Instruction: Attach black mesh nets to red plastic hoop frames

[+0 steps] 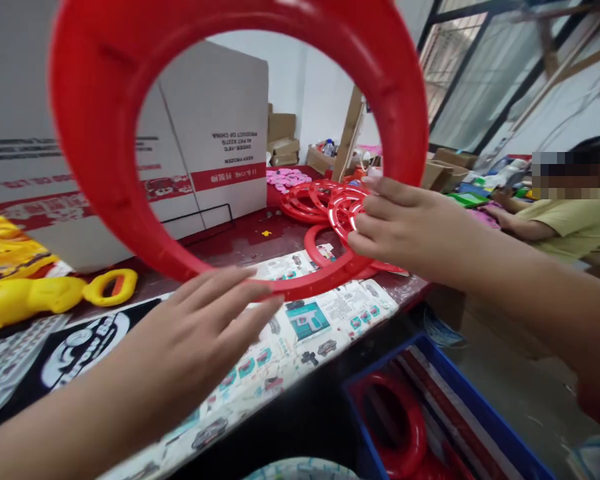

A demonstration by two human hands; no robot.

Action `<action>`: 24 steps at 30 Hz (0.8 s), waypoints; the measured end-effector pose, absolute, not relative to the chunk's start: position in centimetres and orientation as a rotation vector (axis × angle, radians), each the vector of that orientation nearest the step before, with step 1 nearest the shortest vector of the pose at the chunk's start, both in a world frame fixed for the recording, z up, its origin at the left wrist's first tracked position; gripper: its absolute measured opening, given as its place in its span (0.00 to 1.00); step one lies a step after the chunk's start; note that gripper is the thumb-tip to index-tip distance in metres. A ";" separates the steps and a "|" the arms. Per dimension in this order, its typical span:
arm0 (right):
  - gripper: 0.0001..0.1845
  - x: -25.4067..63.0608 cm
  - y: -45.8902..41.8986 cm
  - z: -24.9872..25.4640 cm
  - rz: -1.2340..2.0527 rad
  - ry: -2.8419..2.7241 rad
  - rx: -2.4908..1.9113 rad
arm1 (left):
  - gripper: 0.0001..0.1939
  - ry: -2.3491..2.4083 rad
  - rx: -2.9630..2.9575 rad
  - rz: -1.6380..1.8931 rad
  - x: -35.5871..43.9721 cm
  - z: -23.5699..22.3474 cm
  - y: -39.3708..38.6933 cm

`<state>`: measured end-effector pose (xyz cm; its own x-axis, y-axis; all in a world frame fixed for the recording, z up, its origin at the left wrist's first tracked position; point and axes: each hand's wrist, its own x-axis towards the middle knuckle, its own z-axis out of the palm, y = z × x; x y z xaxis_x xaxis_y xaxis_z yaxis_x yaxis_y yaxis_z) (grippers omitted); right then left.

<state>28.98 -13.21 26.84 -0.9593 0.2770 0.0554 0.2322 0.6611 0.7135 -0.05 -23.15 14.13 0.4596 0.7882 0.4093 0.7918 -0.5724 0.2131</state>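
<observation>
A large red plastic ring [405, 100] stands upright close to my face and fills much of the view. My left hand [205, 333] grips its lower rim, fingers laid across the edge and the thumb hidden. At the ring's lower right, my right hand [410, 223] holds the rim, its fingers bent around it. Beyond the right hand, several more red rings [305, 200] lie in a loose heap on the table. One red ring [405, 427] rests in a blue bin [425, 343] below the table edge.
Printed paper [350, 307] covers the table's front. A large white carton [235, 87] stands behind it. Yellow plastic pieces [55, 293] lie at the left, pink pieces [290, 179] at the back. A person in a yellow shirt [580, 220] works at the right.
</observation>
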 end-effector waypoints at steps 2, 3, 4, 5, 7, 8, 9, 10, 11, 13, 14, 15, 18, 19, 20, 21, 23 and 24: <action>0.14 26.4 -13.6 27.2 1.602 2.507 0.163 | 0.30 -1.656 -2.696 -0.367 1.0 15.0 -20.0; 0.14 25.2 -13.8 27.3 1.819 2.306 0.031 | 0.31 -1.853 -2.723 -0.127 1.1 15.0 -18.7; 0.18 24.1 -14.0 27.4 2.035 2.070 -0.087 | 0.25 -1.929 -2.738 -0.043 1.1 14.8 -17.6; 0.23 23.0 -14.1 27.5 2.217 1.820 -0.195 | 0.18 -1.985 -2.763 0.020 0.9 14.4 -16.8; 0.27 21.5 -14.0 27.5 2.427 1.411 -0.321 | 0.08 -2.015 -2.829 0.012 0.7 13.3 -16.0; 0.28 21.0 -13.8 27.4 2.466 1.306 -0.334 | 0.07 -2.022 -2.861 -0.009 0.7 12.7 -15.9; 0.27 20.7 -13.6 27.2 2.473 1.305 -0.313 | 0.06 -2.038 -2.883 -0.036 0.7 12.1 -15.9; 0.26 20.6 -13.4 26.8 2.452 1.426 -0.263 | 0.05 -2.065 -2.893 -0.071 0.7 11.6 -15.9; 0.24 20.6 -13.2 26.3 2.391 1.653 -0.197 | 0.05 -2.102 -2.889 -0.120 0.7 11.1 -15.8; 0.14 20.9 -13.1 24.9 2.069 2.326 -0.044 | 0.08 -2.198 -2.850 -0.266 0.3 10.2 -15.6; 0.10 21.0 -13.2 23.8 1.794 2.683 0.057 | 0.10 -2.253 -2.814 -0.361 0.0 10.0 -15.4; 0.16 20.9 -13.3 22.6 1.456 2.983 0.172 | 0.13 -2.309 -2.768 -0.461 -0.3 9.8 -15.2; 0.36 19.7 -13.4 17.8 0.483 3.428 0.781 | 0.21 -2.418 -2.610 -0.841 -1.5 9.7 -14.8; 0.41 19.0 -13.2 16.0 0.138 3.462 1.016 | 0.22 -2.423 -2.551 -1.037 -1.8 9.7 -14.8; 0.43 18.2 -12.7 14.1 -0.180 3.435 1.217 | 0.23 -2.410 -2.492 -1.239 -2.0 9.7 -14.9; 0.42 17.3 -12.1 12.5 -0.510 3.360 1.317 | 0.23 -2.390 -2.434 -1.425 -2.3 9.7 -15.1; 0.28 15.7 -10.7 9.7 -1.216 3.134 1.357 | 0.23 -2.378 -2.351 -1.663 -2.7 9.4 -15.4; 0.22 15.1 -10.0 8.8 -1.483 3.045 1.356 | 0.24 -2.396 -2.339 -1.692 -2.9 9.1 -15.6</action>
<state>15.10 -10.02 8.82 -0.6155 0.7786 0.1218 0.3840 0.4313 -0.8164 -2.94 -15.56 9.15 -0.1125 0.9829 0.1458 0.4662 -0.0774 0.8813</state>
